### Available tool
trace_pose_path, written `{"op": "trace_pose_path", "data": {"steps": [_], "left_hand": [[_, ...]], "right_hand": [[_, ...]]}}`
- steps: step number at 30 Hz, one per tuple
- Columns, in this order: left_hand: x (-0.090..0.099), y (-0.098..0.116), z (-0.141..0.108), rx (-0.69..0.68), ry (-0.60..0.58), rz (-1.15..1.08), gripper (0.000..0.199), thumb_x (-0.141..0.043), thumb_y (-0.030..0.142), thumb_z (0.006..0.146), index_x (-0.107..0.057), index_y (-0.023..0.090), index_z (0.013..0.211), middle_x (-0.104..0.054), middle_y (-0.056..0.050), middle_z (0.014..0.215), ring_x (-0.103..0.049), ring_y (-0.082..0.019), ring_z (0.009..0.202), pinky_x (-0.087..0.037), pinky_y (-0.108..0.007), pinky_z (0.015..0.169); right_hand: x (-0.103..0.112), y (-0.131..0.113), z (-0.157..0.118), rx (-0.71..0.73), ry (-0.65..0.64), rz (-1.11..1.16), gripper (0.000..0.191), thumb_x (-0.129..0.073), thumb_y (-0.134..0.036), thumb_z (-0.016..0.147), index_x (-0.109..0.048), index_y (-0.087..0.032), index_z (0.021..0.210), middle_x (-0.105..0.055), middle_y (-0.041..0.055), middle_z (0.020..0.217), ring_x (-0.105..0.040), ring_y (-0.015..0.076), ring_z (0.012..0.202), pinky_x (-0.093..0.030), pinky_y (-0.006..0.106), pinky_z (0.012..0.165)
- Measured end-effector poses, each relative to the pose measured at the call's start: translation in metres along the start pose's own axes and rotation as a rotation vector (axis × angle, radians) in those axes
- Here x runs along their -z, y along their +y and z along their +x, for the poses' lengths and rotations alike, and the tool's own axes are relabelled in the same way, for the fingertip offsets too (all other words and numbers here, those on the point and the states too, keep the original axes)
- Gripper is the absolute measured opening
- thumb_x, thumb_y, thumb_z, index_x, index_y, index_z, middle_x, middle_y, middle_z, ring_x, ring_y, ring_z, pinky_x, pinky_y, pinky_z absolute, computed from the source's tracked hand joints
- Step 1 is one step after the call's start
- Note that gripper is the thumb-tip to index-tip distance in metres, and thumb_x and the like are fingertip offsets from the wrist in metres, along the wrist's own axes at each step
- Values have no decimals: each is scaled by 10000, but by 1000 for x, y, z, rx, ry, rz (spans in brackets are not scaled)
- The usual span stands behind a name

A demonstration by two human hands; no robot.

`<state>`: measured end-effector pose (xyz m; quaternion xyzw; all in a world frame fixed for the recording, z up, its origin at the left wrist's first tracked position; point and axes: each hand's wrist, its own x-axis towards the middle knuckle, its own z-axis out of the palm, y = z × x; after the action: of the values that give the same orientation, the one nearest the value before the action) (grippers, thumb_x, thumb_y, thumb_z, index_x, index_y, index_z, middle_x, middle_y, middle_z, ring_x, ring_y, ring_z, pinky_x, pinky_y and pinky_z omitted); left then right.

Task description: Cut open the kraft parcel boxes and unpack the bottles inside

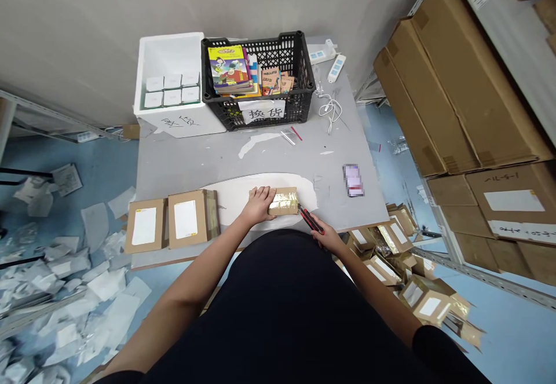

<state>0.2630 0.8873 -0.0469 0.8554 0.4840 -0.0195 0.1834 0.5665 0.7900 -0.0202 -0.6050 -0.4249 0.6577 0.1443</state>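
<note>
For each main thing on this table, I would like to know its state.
Small carton, taped on top, held by left hand
Utility knife, in right hand, at carton's right end; blade unclear
Two labelled cartons, apparently shut
Black crate, open-topped, holding books
White foam box, open, holding packs
Phone, lying flat, screen lit, content blurred
White cable, loosely coiled

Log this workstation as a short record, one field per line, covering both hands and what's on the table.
Left hand: holds the left end of a taped cardboard box
Right hand: grips a black-and-red utility knife, its tip at the box's right end
Under the box: white sheet
Table, front left: two labelled cartons
Table, back: white foam box, left; black plastic crate with books, right
Table, right side: phone, screen blurred
</note>
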Motion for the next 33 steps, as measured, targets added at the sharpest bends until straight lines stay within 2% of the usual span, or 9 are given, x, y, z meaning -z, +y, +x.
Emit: {"op": "trace_pose_path", "data": {"steps": [4, 6, 12, 15, 18, 21, 25, 29, 33], "left_hand": [[1, 1, 0, -1, 7, 14, 1034, -733, 525, 640, -265, 153, 1483, -361, -219, 1456, -302, -382, 1347, -119, -538, 1140], [2, 2, 1, 10, 12, 12, 1028, -727, 546, 650, -268, 151, 1481, -363, -221, 1455, -301, -381, 1350, -134, -533, 1136], [7, 9, 1, 87, 38, -4, 1020, -708, 606, 672, -255, 190, 1486, -360, -209, 1465, -296, -385, 1357, -179, -520, 1112], [6, 20, -1, 186, 73, 2, 999, -665, 649, 701, -255, 184, 1484, -378, -220, 1448, -330, -399, 1326, -223, -524, 1078], [4, 32, -1, 323, 104, 4, 1001, -621, 684, 721, -252, 143, 1479, -399, -243, 1415, -381, -409, 1269, -280, -527, 1026], [4, 39, -2, 426, 103, -24, 953, -579, 678, 759, -253, 132, 1469, -422, -243, 1391, -423, -400, 1228, -326, -513, 981], [6, 38, -5, 511, 84, -159, 813, -532, 617, 823, -278, 165, 1449, -514, -197, 1310, -506, -346, 1160, -409, -422, 889], [0, 42, -15, 529, 123, -341, 696, -497, 551, 868, -329, 157, 1416, -600, -148, 1188, -583, -273, 1074, -451, -344, 825], [-4, 49, -33, 550, 108, -480, 652, -486, 504, 887, -328, 185, 1433, -628, -111, 1149, -652, -217, 915, -483, -315, 757]], "right_hand": [[-5, 10, -2, 96, 37, 40, 702, -707, -339, 733, -496, -269, 1398, -712, 45, 937, -653, 185, 689, -544, 302, 624], [-8, 15, -4, 158, 90, 28, 655, -705, -336, 718, -548, -260, 1349, -689, 58, 1096, -664, 203, 836, -548, 319, 734], [-12, 15, -8, 31, 284, 128, 764, -562, -420, 814, -273, -272, 1506, -637, -31, 728, -517, 107, 425, -452, 228, 402], [-14, 9, 1, 38, 356, 300, 857, -602, -459, 787, -203, -253, 1517, -639, -27, 750, -579, 122, 482, -518, 256, 456], [-24, 1, 23, 67, 320, 478, 836, -653, -495, 756, -300, -217, 1461, -671, 22, 834, -672, 174, 668, -581, 318, 606], [-36, -15, 53, 126, 255, 609, 685, -692, -509, 729, -460, -218, 1305, -674, 86, 1024, -689, 204, 842, -581, 336, 689], [-46, -49, 90, 226, 231, 647, 579, -688, -487, 734, -504, -247, 1228, -628, 80, 1183, -655, 197, 975, -559, 334, 773], [-49, -89, 116, 369, 222, 510, 519, -657, -432, 751, -536, -233, 1215, -654, 49, 1110, -623, 182, 969, -530, 319, 811], [-48, -122, 132, 447, 120, 361, 484, -661, -383, 743, -573, -221, 1190, -679, 32, 1016, -607, 177, 911, -508, 300, 802]]}}
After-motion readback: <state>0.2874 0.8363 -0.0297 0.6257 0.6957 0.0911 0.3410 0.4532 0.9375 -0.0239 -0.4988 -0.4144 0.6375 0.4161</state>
